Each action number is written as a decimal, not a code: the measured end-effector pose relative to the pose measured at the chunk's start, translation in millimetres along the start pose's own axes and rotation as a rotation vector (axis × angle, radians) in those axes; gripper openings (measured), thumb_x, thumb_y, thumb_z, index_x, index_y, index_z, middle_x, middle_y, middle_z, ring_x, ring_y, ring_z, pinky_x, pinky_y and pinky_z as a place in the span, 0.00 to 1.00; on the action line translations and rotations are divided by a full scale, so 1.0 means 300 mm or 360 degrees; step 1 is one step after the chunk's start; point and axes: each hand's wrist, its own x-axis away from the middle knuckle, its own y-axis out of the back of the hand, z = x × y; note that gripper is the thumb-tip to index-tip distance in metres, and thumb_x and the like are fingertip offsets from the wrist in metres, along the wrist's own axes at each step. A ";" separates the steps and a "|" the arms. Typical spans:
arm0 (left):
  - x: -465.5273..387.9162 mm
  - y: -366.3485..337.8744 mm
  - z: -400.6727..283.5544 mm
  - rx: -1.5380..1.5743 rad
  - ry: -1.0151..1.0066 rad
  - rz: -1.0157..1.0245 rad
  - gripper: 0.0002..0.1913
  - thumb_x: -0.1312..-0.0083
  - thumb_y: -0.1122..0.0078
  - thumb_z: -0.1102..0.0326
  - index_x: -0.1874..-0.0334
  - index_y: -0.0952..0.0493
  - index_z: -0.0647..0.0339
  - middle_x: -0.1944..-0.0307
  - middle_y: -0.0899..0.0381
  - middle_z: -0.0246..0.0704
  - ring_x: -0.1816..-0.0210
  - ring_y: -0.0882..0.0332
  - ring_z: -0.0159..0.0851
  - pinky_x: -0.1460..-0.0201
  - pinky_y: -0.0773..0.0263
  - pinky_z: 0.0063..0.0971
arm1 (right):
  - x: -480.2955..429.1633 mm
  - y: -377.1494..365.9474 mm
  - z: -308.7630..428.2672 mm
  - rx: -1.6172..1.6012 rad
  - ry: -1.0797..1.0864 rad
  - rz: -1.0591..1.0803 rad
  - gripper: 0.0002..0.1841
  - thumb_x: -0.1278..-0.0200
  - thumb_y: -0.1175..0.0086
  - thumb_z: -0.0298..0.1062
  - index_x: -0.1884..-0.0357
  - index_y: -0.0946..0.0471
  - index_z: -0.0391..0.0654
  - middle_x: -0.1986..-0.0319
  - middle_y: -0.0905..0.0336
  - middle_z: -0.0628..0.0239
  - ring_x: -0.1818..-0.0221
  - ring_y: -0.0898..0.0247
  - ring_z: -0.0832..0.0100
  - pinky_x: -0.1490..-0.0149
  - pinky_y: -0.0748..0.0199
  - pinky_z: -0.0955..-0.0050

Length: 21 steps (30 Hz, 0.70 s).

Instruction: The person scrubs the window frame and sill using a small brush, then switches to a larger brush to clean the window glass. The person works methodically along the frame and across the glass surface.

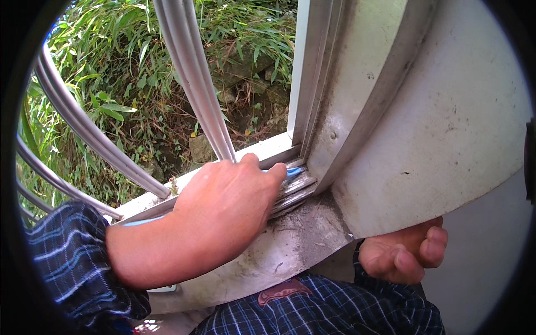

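Note:
My left hand (228, 194) reaches in from the left over a metal sliding-window track (295, 186), its back toward me. Its fingers are closed around a slim blue tool (295, 172), whose tip points into the corner of the track. The hand covers the middle of the tool, so its kind cannot be told. A strip of light blue (144, 221) also shows beyond my forearm; whether it is the same piece is unclear. At the right, my right hand (404, 253) is turned palm up with loosely curled fingers, against the sill's lower edge. Nothing shows in it.
Several metal window bars (197, 79) rise outside the track. An upright window frame (312, 79) meets the track at the corner. Dirt and dry bits lie on the metal sill (293, 234). Beyond are green plants (104, 104) and a rocky slope. Plaid clothing (335, 305) is below.

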 end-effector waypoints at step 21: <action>0.175 -0.100 -0.003 -0.0580 -0.0587 -0.0580 0.27 0.40 0.51 0.72 0.36 0.33 0.54 0.73 0.34 0.36 0.80 0.31 0.38 0.83 0.32 0.33 | -0.011 -0.044 0.034 0.0391 -0.0294 -0.0107 0.05 0.44 0.51 0.33 0.68 0.26 0.57 0.59 0.35 0.71 0.59 0.40 0.67 0.63 0.39 0.72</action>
